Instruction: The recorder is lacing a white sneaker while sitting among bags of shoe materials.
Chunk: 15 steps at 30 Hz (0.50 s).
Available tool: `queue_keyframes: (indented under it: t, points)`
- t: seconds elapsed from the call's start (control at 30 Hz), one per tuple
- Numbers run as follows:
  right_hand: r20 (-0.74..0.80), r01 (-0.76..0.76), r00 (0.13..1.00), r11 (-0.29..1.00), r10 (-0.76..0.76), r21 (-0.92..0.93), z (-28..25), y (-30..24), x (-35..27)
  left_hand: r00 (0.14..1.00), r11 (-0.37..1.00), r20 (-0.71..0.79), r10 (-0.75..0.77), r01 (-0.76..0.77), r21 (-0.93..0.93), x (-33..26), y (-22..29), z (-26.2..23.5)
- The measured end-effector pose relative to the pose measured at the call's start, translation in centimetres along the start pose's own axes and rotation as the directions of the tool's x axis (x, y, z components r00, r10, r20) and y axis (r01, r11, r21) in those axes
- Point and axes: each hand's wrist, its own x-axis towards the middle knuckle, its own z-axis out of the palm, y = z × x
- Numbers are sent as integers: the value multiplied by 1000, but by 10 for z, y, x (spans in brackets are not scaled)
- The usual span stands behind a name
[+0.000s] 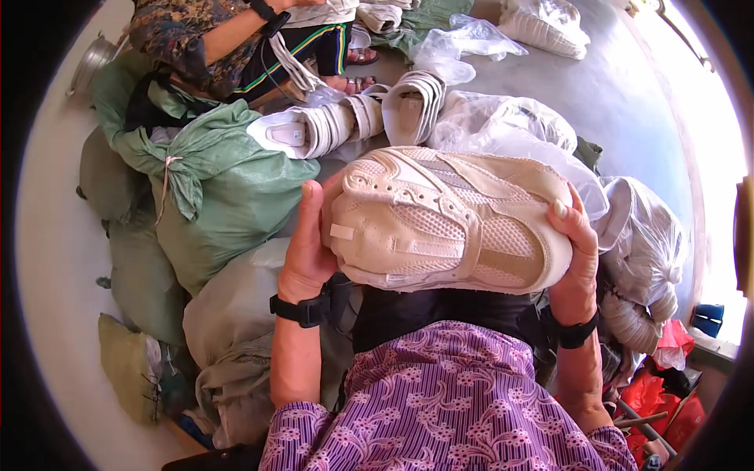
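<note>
A cream shoe upper [440, 224] with mesh panels, a row of eyelets and a pale tab is held up lengthwise in front of my body. My left hand [309, 245] grips its left end, thumb up along the edge and fingers hidden behind. At the other end my right hand [577, 239] presses its thumb on the rounded part, with the other fingers mostly out of sight underneath. Whether more uppers are nested below this one, I cannot tell. Beyond it, nested stacks of white shoe uppers [314, 129] lie on their sides.
Tied green sacks [228, 196] crowd the left side. Clear plastic bags [503, 125] lie ahead, and a stuffed white bag [644, 243] sits at the right. A seated co-worker [192, 39] handles uppers at the far left. Red plastic bags [648, 392] lie at lower right.
</note>
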Motion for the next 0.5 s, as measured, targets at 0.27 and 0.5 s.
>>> queue_keyframes:
  t: [0.27, 0.5]
  points:
    - [358, 375, 927, 210, -115, -903, -41, 89, 2, 971, 935, -223, 88, -3, 354, -7, 12, -49]
    - [500, 495, 865, 114, 27, -862, -23, 82, -5, 977, 863, -167, 134, -32, 504, 9, 17, -45]
